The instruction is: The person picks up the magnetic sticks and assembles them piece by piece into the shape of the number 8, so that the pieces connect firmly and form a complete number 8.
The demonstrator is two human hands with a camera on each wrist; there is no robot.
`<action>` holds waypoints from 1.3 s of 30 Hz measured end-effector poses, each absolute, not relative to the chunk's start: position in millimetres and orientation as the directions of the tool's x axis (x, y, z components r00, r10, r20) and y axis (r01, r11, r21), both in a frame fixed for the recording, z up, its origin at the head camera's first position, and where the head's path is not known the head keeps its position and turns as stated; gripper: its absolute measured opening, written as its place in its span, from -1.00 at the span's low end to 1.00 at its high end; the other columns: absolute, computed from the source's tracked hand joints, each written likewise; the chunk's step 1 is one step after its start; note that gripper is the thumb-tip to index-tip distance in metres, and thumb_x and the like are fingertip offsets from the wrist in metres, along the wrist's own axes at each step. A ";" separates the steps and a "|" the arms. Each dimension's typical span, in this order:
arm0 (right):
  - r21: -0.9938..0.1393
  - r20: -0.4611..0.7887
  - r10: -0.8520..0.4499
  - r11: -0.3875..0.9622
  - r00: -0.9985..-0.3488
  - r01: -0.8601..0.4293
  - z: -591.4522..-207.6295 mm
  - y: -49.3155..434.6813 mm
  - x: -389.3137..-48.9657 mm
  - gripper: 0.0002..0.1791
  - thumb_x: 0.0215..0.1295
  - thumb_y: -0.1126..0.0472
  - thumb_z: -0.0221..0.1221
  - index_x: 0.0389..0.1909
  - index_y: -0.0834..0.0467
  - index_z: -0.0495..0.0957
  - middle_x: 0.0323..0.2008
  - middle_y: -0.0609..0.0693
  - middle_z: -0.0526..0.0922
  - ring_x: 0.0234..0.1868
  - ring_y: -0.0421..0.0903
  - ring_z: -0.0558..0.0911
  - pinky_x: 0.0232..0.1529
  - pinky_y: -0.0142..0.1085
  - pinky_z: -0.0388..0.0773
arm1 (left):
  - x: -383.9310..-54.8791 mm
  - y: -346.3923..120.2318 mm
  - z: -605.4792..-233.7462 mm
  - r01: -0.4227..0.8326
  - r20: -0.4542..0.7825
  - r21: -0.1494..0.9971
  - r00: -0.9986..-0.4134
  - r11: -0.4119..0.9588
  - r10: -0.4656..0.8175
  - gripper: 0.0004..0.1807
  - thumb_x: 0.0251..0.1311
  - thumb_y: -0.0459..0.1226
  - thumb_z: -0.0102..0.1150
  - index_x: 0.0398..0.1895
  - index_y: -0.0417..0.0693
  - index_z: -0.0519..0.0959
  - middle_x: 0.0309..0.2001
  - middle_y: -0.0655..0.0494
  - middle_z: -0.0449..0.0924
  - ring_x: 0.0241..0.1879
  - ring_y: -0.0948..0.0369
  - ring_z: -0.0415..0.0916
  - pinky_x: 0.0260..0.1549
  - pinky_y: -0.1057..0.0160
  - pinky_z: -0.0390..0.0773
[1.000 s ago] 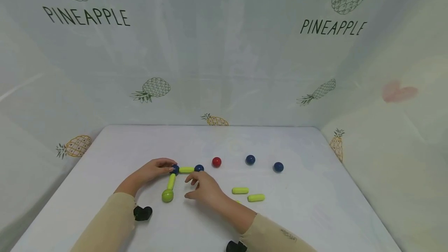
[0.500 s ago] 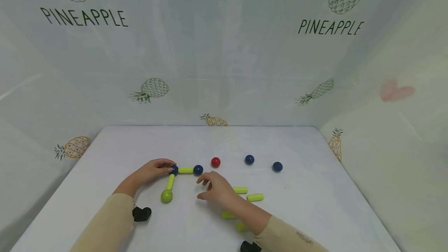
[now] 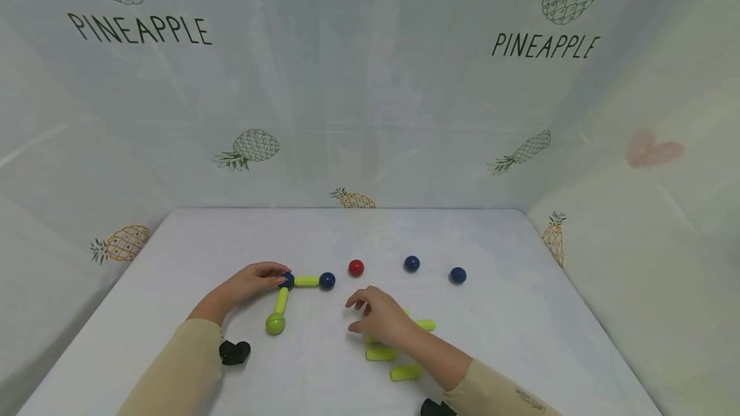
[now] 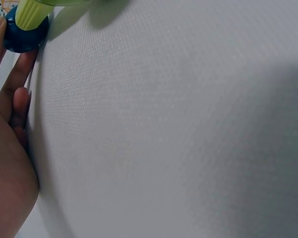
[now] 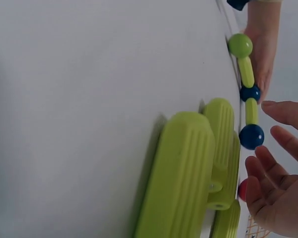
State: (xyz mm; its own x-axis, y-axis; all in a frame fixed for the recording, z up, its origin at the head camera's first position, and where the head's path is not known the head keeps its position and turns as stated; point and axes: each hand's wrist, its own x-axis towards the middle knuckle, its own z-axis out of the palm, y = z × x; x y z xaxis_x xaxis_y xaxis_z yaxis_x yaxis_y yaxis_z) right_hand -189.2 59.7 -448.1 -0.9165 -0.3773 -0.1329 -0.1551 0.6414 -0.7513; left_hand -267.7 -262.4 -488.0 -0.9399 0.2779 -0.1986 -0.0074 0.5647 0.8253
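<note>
At the left of the table, two yellow-green rods join three balls into an L. Its corner is a blue ball (image 3: pixel 287 280), which my left hand (image 3: pixel 250 282) pinches between thumb and fingers. One rod (image 3: pixel 306 281) runs right to another blue ball (image 3: pixel 327 281); the other rod (image 3: pixel 281 300) comes toward me and ends in a green ball (image 3: pixel 275 323). My right hand (image 3: pixel 380 316) holds nothing, its fingers loosely bent and apart over several loose yellow-green rods (image 3: pixel 381 354). In the right wrist view those ribbed rods (image 5: pixel 176 173) lie beside the hand, which partly hides some in the head view.
Behind the right hand lie a red ball (image 3: pixel 356 268) and two loose blue balls (image 3: pixel 412 264). A nearer rod (image 3: pixel 406 373) lies below the right forearm. The white table (image 3: pixel 509 236) backs onto a hanging sheet with pineapple prints (image 3: pixel 257 144).
My right hand has drawn away from the joined pieces, to the right and over the loose rods, uncovering the blue end ball. The left hand has kept its grip in place.
</note>
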 end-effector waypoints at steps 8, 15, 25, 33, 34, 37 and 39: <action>-0.740 -0.124 -0.378 0.651 -0.917 -0.169 -452.8 78.2 -192.3 -0.67 0.06 0.25 0.43 -0.12 0.04 0.63 -0.22 -0.09 0.52 -0.23 -0.10 0.46 -0.28 -0.31 0.48 | -269.4 -263.2 -489.3 -0.005 -0.201 0.821 -0.939 0.571 0.281 -0.57 0.32 -0.07 0.19 0.17 -0.06 0.57 0.19 -0.10 0.48 0.28 -0.12 0.27 0.24 -0.19 0.21; -0.726 -0.090 -0.370 0.660 -0.925 -0.194 -453.6 91.6 -193.9 -0.69 0.09 0.29 0.41 -0.13 0.05 0.63 -0.24 -0.08 0.52 -0.22 -0.10 0.47 -0.27 -0.33 0.50 | -270.3 -265.9 -491.6 -0.006 -0.201 0.823 -0.938 0.568 0.282 -0.57 0.30 -0.07 0.21 0.16 -0.05 0.57 0.19 -0.09 0.49 0.28 -0.12 0.27 0.25 -0.18 0.20; -0.677 -0.081 -0.360 0.704 -0.929 -0.214 -456.8 105.5 -198.4 -0.75 0.08 0.31 0.41 -0.20 0.06 0.65 -0.25 -0.11 0.51 -0.23 -0.12 0.48 -0.28 -0.36 0.51 | -268.4 -266.1 -489.3 -0.005 -0.201 0.826 -0.937 0.563 0.287 -0.56 0.33 -0.07 0.18 0.18 -0.10 0.55 0.20 -0.11 0.48 0.27 -0.12 0.29 0.23 -0.17 0.24; -0.655 -0.094 -0.340 0.729 -0.936 -0.199 -456.1 112.5 -198.9 -0.79 0.07 0.33 0.41 -0.28 0.05 0.65 -0.28 -0.13 0.49 -0.25 -0.11 0.46 -0.25 -0.31 0.50 | -267.5 -264.3 -488.8 0.000 -0.195 0.830 -0.937 0.558 0.289 -0.57 0.33 -0.09 0.19 0.17 -0.10 0.55 0.17 -0.10 0.50 0.26 -0.11 0.31 0.23 -0.17 0.25; -0.652 -0.097 -0.337 0.732 -0.936 -0.196 -456.4 113.3 -199.2 -0.79 0.07 0.33 0.41 -0.28 0.04 0.65 -0.28 -0.13 0.50 -0.25 -0.11 0.46 -0.25 -0.31 0.50 | -267.3 -263.9 -488.4 -0.005 -0.196 0.833 -0.938 0.553 0.287 -0.57 0.32 -0.10 0.19 0.17 -0.10 0.55 0.17 -0.09 0.50 0.25 -0.10 0.31 0.23 -0.16 0.25; -0.646 -0.098 -0.337 0.737 -0.936 -0.198 -458.5 116.4 -199.8 -0.77 0.05 0.34 0.42 -0.29 0.02 0.65 -0.28 -0.14 0.50 -0.25 -0.12 0.46 -0.23 -0.29 0.50 | -267.1 -263.3 -487.6 -0.007 -0.201 0.830 -0.937 0.558 0.286 -0.57 0.32 -0.09 0.19 0.17 -0.09 0.55 0.17 -0.08 0.51 0.25 -0.10 0.31 0.24 -0.16 0.24; -0.642 -0.097 -0.341 0.739 -0.935 -0.203 -460.8 119.0 -200.6 -0.76 0.04 0.35 0.42 -0.30 0.01 0.65 -0.30 -0.14 0.50 -0.26 -0.12 0.46 -0.22 -0.28 0.50 | -266.9 -263.0 -486.4 0.002 -0.200 0.822 -0.935 0.569 0.291 -0.56 0.33 -0.08 0.18 0.18 -0.09 0.54 0.17 -0.09 0.50 0.26 -0.12 0.30 0.23 -0.18 0.23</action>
State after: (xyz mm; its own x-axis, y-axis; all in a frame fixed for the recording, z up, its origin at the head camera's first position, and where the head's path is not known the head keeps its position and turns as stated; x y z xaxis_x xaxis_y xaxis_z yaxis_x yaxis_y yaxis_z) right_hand -200.6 119.0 -460.8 -0.9350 -0.3410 -0.0970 -0.2031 0.7394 -0.6419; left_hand -266.9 -263.0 -486.4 -0.9355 0.2914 -0.1999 0.0017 0.5694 0.8220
